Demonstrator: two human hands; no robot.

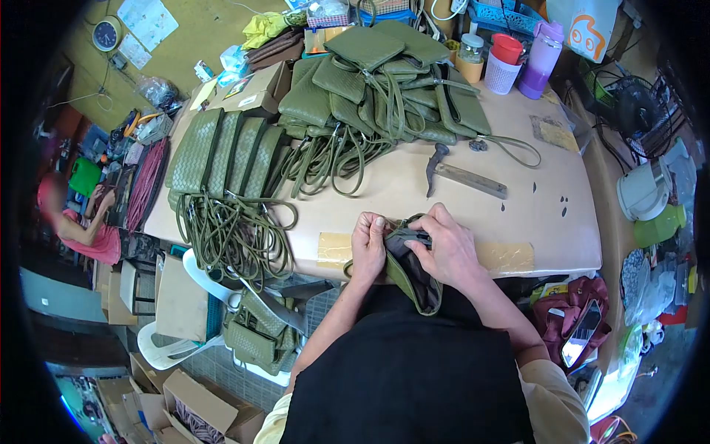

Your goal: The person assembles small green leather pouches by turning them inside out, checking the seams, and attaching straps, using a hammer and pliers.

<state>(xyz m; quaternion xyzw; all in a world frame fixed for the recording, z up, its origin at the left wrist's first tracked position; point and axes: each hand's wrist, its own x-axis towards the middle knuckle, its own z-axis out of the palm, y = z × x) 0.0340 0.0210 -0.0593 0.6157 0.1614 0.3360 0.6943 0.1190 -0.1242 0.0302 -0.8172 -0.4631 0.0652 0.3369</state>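
At the near edge of the table, a green pouch (403, 277) with a dark lining hangs partly open between my two hands. My left hand (368, 246) is closed on its left side, thumb on top. With fingers bent, my right hand (450, 250) pinches the rim on the other side; the fingertips partly hide what they grip there. A hammer (466, 180) lies on the table beyond my hands. Farther back is a heap of green woven pouches (355, 89) with cord straps. To the left, more pouches (222, 155) stand in a row, their straps (233, 229) tangled over the table edge.
A tan-covered table (547, 222) spreads before me. Bottles (542, 59) and a red-lidded cup (503, 63) stand at the back. More pouches (259, 333) rest on a white chair (188, 348). A person (81, 229) sits far left. At right hangs a maroon bag (555, 325) with a phone (583, 333).
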